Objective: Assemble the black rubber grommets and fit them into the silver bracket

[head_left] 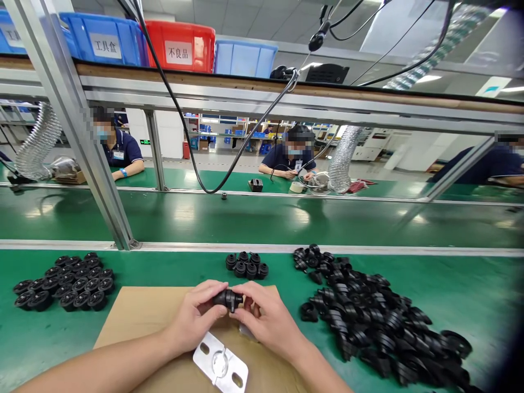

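Observation:
A black ribbed plastic fitting (226, 299) is held sideways between my two hands above a brown cardboard sheet (135, 311). My left hand (197, 314) grips its wider end, fingers over the top and thumb below. At the narrower end, my right hand (266, 316) pinches it between thumb and fingers. Just below lies a silver metal plate (221, 364) with a round opening and two slots. Part of another pale metal piece (246, 332) shows under my right hand, mostly hidden by it.
Round black parts (65, 284) stand grouped at the left, with a small cluster of black fittings (248, 266) behind my hands. A large loose pile of black parts (368, 311) spreads at the right. A metal post (77, 125) and a hanging black cable (180, 123) are ahead. Co-workers sit beyond.

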`<state>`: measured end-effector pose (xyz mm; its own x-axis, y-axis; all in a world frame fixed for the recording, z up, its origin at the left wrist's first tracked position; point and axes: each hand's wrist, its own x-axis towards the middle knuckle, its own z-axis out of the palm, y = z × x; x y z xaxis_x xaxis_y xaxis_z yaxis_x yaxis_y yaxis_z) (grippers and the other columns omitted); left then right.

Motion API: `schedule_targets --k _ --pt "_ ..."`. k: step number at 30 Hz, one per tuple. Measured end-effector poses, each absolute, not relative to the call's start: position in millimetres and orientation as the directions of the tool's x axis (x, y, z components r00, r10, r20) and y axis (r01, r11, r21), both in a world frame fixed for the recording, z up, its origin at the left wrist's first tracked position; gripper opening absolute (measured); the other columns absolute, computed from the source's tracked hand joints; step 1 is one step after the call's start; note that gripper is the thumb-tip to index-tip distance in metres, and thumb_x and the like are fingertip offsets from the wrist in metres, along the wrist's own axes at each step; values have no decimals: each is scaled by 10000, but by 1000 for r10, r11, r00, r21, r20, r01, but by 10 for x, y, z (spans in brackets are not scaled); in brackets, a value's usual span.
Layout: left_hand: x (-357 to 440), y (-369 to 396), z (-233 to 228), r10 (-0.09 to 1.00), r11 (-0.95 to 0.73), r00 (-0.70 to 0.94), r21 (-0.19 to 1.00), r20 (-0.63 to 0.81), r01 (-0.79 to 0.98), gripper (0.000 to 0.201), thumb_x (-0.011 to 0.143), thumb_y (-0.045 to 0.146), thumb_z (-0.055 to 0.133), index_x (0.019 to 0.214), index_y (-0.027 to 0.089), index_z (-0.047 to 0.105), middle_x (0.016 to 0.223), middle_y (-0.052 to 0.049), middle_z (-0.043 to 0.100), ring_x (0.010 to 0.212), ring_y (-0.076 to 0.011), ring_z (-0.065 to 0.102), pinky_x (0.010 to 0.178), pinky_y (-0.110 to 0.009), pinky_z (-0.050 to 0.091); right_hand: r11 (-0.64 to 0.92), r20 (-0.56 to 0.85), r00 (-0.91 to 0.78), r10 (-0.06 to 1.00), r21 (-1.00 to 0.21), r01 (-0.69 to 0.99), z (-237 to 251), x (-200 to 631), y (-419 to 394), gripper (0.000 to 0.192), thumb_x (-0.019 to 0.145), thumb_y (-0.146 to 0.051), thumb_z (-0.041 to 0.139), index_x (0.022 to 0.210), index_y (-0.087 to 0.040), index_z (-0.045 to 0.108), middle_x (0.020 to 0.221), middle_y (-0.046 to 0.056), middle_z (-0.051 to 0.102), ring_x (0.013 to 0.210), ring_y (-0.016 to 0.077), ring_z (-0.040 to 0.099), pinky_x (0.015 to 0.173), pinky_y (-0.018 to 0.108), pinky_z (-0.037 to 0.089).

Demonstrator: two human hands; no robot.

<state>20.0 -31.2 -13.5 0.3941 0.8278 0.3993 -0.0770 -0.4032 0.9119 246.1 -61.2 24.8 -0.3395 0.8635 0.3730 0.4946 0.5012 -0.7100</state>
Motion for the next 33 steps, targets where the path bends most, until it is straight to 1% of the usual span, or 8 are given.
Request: schedule_targets --k 4,12,16,18,23,26,30,33 --pt "192 -310 -137 819 -425 401 903 410 -54 372 949 303 753 1318 267 774 1246 -116 780 1160 -285 712 1049 -426 578 532 404 -347 846 -687 495 241 2457 -612 308 943 -199 688 1244 -262 699 960 25 700 696 142 627 609 266 488" --pt "191 -296 -141 825 -417 395 907 405 -59 376 924 255 778 1295 314 782 1232 -85 789 1147 -268 720 1041 -404 578 623 469 -411 782 -617 481 220 2483 -598 430 932 -98 623 1317 -288 632 1066 20 735 704 135 640 624 261 512" --pt "195 -292 -152 831 -412 389 910 397 -48 372 905 233 787 1272 294 793 1217 -91 792 1134 -273 722 1038 -416 574 696 501 -484 718 -506 509 257 2514 -597 396 1000 -109 564 1355 -282 596 1201 49 749 992 195 718 829 302 548" --pt "195 -295 -142 830 -413 394 910 394 -40 368 903 212 779 1264 284 795 1197 -90 796 1109 -267 726 1022 -410 576 686 478 -492 728 -480 547 271 2513 -603 370 1020 -135 558 1365 -267 592 1210 57 752 1046 215 717 849 315 541" --pt "192 -312 -94 812 -434 417 900 407 -33 348 899 190 773 1234 280 801 1164 -76 803 1079 -253 730 992 -382 572 588 371 -458 808 -459 666 296 2484 -624 314 1010 -240 654 1321 -277 632 1012 13 768 832 201 704 722 309 484" --pt "195 -310 -99 818 -429 416 903 398 -21 335 905 205 776 1232 278 802 1177 -80 801 1093 -259 728 1004 -388 566 565 363 -437 823 -445 695 330 2491 -634 291 1002 -292 677 1288 -258 633 1026 24 757 803 194 691 713 310 473" --pt "199 -292 -142 833 -405 400 914 383 -33 349 903 216 788 1245 285 799 1221 -87 796 1140 -272 722 1032 -400 560 647 395 -515 761 -401 648 368 2509 -653 268 1007 -219 609 1274 -241 619 1254 77 714 948 209 706 790 317 505" --pt "199 -293 -137 823 -409 415 912 387 -38 371 888 189 792 1245 290 803 1209 -82 803 1128 -268 726 1028 -395 564 658 408 -517 753 -429 620 386 2493 -666 288 1031 -186 540 1295 -248 634 1227 64 748 1034 220 717 854 320 516"
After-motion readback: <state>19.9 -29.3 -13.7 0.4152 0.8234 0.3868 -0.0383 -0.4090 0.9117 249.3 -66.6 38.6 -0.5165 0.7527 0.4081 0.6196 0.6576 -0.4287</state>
